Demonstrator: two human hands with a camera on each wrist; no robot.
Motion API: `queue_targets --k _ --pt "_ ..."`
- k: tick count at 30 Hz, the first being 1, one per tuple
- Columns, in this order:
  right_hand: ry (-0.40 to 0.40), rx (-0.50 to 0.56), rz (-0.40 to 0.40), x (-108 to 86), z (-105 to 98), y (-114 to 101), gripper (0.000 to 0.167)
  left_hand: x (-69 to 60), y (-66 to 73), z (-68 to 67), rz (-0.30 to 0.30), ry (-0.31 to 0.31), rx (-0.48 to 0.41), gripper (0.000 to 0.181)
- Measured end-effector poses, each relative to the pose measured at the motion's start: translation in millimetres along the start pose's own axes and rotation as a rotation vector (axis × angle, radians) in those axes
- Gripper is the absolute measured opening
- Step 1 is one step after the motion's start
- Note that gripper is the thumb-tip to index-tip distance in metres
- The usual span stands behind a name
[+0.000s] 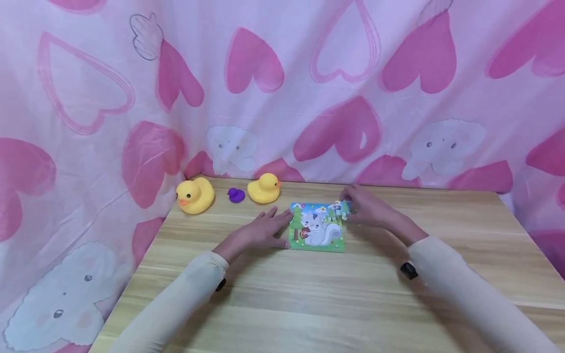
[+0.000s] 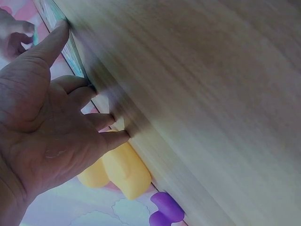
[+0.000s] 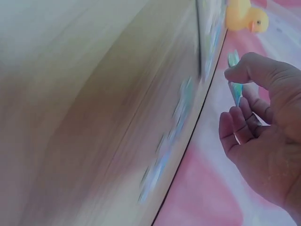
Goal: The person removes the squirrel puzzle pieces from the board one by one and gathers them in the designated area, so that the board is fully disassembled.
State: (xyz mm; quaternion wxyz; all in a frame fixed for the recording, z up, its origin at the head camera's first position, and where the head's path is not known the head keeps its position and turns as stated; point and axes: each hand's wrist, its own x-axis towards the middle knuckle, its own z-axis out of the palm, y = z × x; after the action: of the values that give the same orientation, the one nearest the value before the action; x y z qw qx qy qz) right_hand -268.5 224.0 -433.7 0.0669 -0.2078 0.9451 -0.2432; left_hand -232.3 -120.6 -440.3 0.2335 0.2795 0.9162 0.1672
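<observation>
A jigsaw puzzle (image 1: pixel 315 233) with a white squirrel picture lies flat on the wooden table. Along its left edge rests my left hand (image 1: pixel 265 230), thumb and fingers spread and fairly straight; in the left wrist view the thumb touches the puzzle's edge. At the puzzle's upper right corner, my right hand (image 1: pixel 365 207) pinches a puzzle piece (image 3: pixel 236 92) between thumb and fingers, off the table. More loose pieces (image 3: pixel 174 127) lie on the table in the right wrist view, blurred; the right hand and forearm seem to hide them from the head view.
Left of the puzzle, toward the back, stand a yellow duck (image 1: pixel 265 189), a small purple duck (image 1: pixel 236 195) and another yellow duck (image 1: pixel 196 196). A pink heart-patterned curtain (image 1: pixel 282 113) hangs along the back of the table (image 1: pixel 309 304) and its left side.
</observation>
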Motion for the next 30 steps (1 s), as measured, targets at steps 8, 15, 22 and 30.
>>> queue_targets --k 8,15,22,30 --pt "0.036 0.008 0.012 -40.3 -30.3 44.2 0.051 -0.2 -0.1 -1.4 -0.024 -0.003 0.013 0.090" --pt "0.038 -0.027 0.035 -65.8 -42.6 78.0 0.045 0.9 -2.4 -0.1 0.005 0.006 0.007 0.089" --pt "0.003 -0.020 0.051 -78.3 -41.5 100.6 0.042 1.6 -2.1 1.3 0.002 0.009 0.004 0.089" --pt "-0.057 0.009 0.040 -77.2 -44.1 112.7 0.038 0.9 -1.8 2.6 -0.005 0.011 0.018 0.090"
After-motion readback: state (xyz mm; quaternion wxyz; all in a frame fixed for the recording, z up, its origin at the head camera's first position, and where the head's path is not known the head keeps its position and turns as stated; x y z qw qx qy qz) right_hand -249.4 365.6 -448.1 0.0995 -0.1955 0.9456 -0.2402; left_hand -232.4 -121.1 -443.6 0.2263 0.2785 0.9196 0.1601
